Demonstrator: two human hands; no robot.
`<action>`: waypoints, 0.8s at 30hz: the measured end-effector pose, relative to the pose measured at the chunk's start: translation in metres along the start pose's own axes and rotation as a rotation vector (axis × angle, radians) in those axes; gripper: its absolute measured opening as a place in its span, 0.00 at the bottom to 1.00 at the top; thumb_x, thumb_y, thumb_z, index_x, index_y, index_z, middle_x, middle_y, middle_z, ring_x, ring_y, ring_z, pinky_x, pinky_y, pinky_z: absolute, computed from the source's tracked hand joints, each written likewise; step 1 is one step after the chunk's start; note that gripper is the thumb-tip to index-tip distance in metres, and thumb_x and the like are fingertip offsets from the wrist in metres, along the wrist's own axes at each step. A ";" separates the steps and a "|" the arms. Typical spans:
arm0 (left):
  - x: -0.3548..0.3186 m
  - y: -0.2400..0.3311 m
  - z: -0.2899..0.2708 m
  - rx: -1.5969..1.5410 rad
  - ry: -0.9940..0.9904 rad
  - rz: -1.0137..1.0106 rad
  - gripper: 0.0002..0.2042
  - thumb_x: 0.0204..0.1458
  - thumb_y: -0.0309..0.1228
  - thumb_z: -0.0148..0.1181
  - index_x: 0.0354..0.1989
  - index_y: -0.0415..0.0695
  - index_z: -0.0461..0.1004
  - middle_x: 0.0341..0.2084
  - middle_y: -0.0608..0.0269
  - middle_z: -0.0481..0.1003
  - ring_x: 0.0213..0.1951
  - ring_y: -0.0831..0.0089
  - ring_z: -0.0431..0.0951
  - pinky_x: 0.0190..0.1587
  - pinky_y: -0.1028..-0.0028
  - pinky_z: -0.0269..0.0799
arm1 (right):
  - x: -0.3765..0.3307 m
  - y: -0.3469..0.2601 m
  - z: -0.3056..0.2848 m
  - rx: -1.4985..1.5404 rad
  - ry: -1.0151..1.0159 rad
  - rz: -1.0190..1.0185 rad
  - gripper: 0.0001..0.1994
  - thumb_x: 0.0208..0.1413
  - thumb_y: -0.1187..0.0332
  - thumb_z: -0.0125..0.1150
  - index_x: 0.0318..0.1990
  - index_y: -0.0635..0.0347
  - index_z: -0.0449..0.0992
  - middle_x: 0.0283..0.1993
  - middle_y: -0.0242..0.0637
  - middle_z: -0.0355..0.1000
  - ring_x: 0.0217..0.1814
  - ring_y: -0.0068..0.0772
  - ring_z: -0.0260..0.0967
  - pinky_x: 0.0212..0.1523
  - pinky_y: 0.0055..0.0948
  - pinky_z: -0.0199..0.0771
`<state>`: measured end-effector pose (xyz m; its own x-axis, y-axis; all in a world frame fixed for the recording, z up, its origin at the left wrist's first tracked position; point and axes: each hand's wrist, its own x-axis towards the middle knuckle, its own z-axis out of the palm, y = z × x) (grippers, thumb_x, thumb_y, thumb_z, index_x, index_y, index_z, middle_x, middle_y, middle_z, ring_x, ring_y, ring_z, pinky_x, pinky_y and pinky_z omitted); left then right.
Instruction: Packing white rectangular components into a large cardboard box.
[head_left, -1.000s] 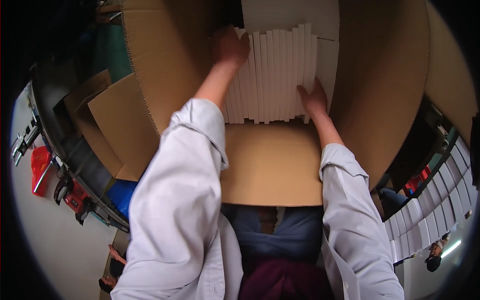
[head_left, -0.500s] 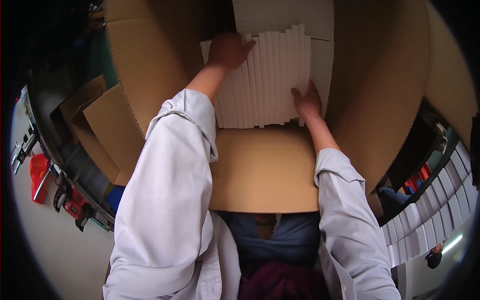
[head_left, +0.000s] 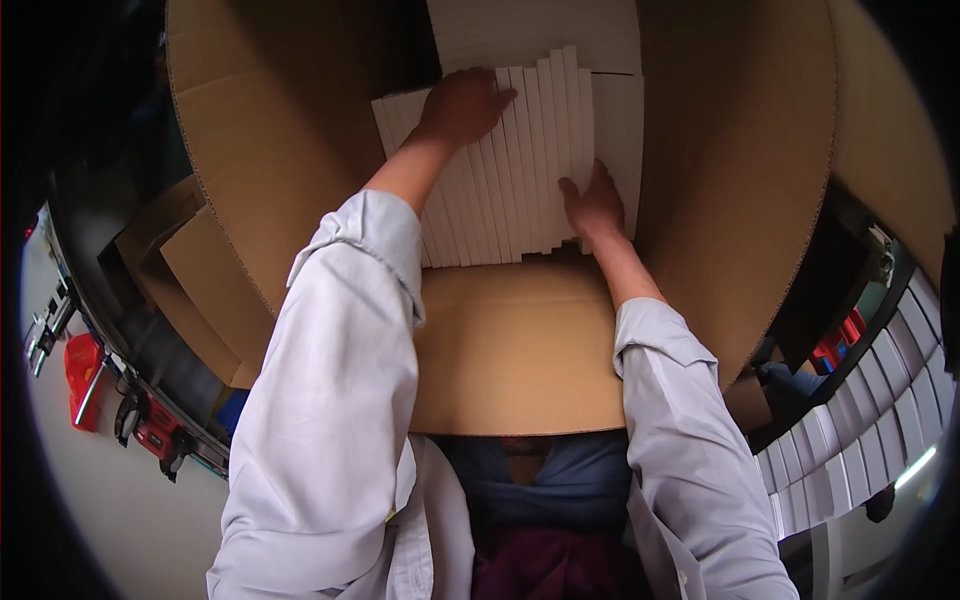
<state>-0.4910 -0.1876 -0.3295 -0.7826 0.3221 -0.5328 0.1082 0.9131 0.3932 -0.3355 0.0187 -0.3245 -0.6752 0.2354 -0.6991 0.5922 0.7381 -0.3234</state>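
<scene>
A row of thin white boxes (head_left: 515, 165) stands packed on edge inside a large brown cardboard box (head_left: 520, 345). The tops of the row are uneven, with those toward the right end reaching farther up. My left hand (head_left: 462, 108) lies over the far edge of the row near its middle, thumb stretched to the right; its other fingertips are largely hidden. At the right end, my right hand (head_left: 597, 208) rests against the last thin boxes, its thumb and fingers apart.
Pale white boxes (head_left: 540, 35) lie behind and right of the row. Tall cardboard flaps (head_left: 740, 150) rise on both sides. A smaller open carton (head_left: 215, 275) stands at left, with red tools (head_left: 155, 430) beyond. More white boxes (head_left: 860, 410) are stacked at lower right.
My left hand has shifted slightly rightward along the row of thin boxes. My right hand stays at the row's right end. The whole view has moved a little.
</scene>
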 end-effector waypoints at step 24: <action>0.029 0.045 0.007 -0.001 0.021 0.263 0.26 0.60 0.51 0.53 0.55 0.42 0.75 0.48 0.51 0.80 0.52 0.53 0.78 0.56 0.57 0.72 | -0.017 -0.016 -0.003 0.013 -0.159 0.046 0.38 0.58 0.54 0.63 0.69 0.66 0.56 0.66 0.58 0.63 0.68 0.56 0.64 0.66 0.46 0.66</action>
<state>-0.5043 -0.1354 -0.3328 -0.7400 0.5432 -0.3967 0.3092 0.7985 0.5166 -0.3345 0.0043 -0.3056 -0.5696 0.1655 -0.8051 0.6274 0.7204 -0.2958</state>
